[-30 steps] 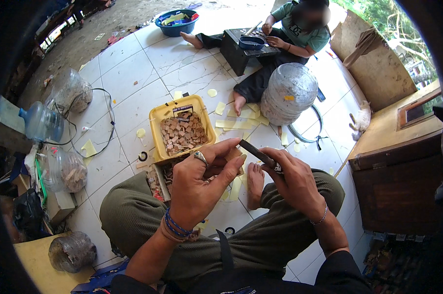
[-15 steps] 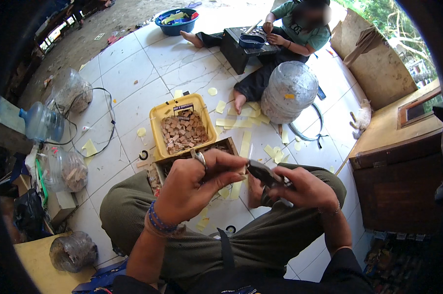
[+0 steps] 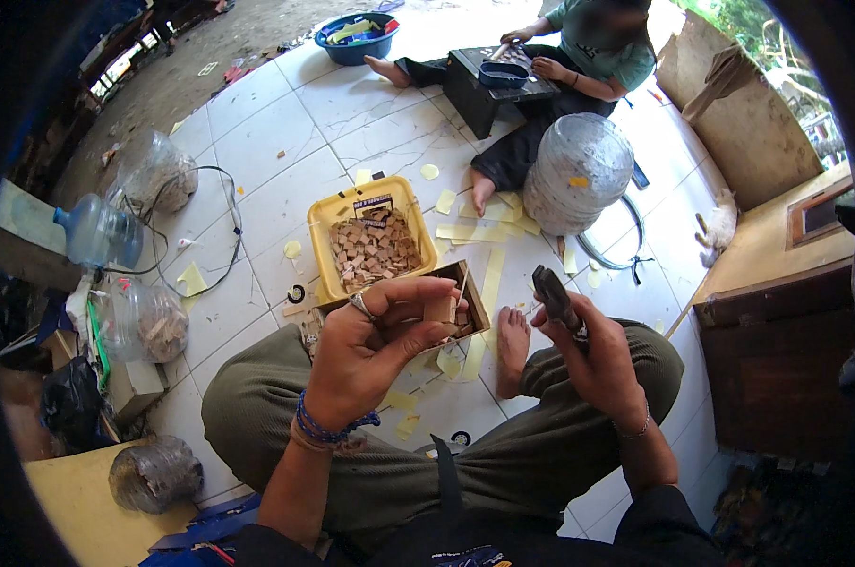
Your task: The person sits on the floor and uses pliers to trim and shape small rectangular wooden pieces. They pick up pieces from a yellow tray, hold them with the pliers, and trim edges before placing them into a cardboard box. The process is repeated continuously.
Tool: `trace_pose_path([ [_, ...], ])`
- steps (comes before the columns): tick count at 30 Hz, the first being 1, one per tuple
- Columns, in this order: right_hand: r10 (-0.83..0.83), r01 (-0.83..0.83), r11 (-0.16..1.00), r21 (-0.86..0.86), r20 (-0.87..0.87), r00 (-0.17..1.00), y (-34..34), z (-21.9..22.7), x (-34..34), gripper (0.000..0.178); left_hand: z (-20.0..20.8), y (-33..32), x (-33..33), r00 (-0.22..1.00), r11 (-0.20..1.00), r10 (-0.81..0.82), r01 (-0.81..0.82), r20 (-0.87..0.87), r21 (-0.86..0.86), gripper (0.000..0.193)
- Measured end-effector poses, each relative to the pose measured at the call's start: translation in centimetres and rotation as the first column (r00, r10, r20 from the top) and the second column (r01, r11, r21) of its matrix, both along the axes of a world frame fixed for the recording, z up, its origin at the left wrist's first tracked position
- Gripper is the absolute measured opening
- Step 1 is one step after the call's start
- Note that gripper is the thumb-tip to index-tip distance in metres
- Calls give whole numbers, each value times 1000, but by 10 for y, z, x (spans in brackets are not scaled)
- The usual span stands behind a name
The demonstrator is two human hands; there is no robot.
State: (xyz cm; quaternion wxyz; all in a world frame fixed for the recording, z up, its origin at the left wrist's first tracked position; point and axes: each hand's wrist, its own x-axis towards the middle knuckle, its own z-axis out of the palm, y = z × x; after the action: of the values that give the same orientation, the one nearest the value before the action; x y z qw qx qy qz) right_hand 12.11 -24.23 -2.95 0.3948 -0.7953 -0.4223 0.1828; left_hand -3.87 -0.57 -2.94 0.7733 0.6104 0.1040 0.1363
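Observation:
My left hand [image 3: 352, 364] pinches a small tan wooden piece [image 3: 439, 309] between thumb and fingers, above an open wooden box [image 3: 478, 313] with more small pieces inside. My left forearm and hand hide part of that box. Off to the right, my right hand [image 3: 599, 367] is wrapped round dark metal pliers [image 3: 554, 297], their jaws pointing up and away from me. A gap separates the pliers from the wooden piece. Just beyond the box sits a yellow basin [image 3: 320, 238] heaped with small brown and tan square pieces.
Yellow paper scraps [image 3: 470, 232] lie on the white tiles. Ahead, another person sits at a low black table [image 3: 470, 90], near a blue tub [image 3: 366, 49]. A large wrapped cylinder [image 3: 579, 175] stands at right, a cat [image 3: 719, 227] beyond it. Clear plastic containers [image 3: 144, 321] line the left.
The pliers have moved away from my left fingertips, to the right. My left hand has turned, so the wooden piece shows more fully. The whole view has shifted slightly.

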Motion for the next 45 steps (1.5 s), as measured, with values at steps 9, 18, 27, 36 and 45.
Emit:
trace_pose_path([
  [9,84,-83,996,-14,223,971,4,-14,-8,51,-4,-9,4,983,992,-35,13,179,124,34],
  [18,143,-147,989,34,103,984,5,-14,-12,58,5,-9,1,991,979,-67,43,118,198,33],
  [27,156,-156,988,-11,107,982,8,-5,-16,46,5,-8,3,987,983,-65,39,144,181,33],
  [36,163,-164,986,5,95,982,7,-6,-16,45,6,-6,4,988,970,-75,40,138,240,32],
  [45,200,-203,978,-54,-63,978,3,0,-20,41,7,-6,4,985,962,-80,35,155,272,30],
])
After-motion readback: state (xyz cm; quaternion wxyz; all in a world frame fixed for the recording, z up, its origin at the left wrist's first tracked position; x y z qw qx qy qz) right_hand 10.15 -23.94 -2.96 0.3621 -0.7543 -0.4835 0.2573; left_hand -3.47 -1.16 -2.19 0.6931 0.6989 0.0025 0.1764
